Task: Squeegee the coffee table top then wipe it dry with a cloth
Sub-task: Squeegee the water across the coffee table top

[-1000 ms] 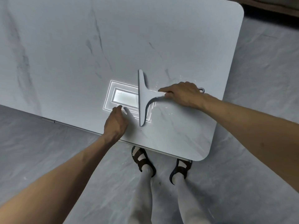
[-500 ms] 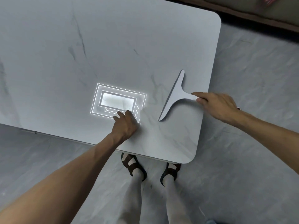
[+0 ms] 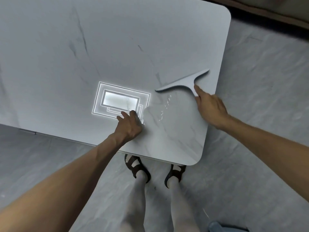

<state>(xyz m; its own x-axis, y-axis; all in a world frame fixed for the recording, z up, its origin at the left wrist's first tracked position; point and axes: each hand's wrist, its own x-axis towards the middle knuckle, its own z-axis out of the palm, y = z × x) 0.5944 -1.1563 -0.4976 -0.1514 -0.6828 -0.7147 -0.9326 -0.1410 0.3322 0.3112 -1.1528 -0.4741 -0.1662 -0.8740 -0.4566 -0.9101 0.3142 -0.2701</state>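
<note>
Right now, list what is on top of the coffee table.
On the table top: the squeegee, its handle gripped by the right hand; the left hand resting near the front edge; water droplets; a rectangular light reflection. The surface beneath blade and hands is covered.

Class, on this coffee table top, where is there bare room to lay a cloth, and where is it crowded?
Free: the wide table top beyond the light reflection and left of the squeegee. Crowded: the near right part, where the left hand rests, droplets lie, and the right hand holds the squeegee.
</note>
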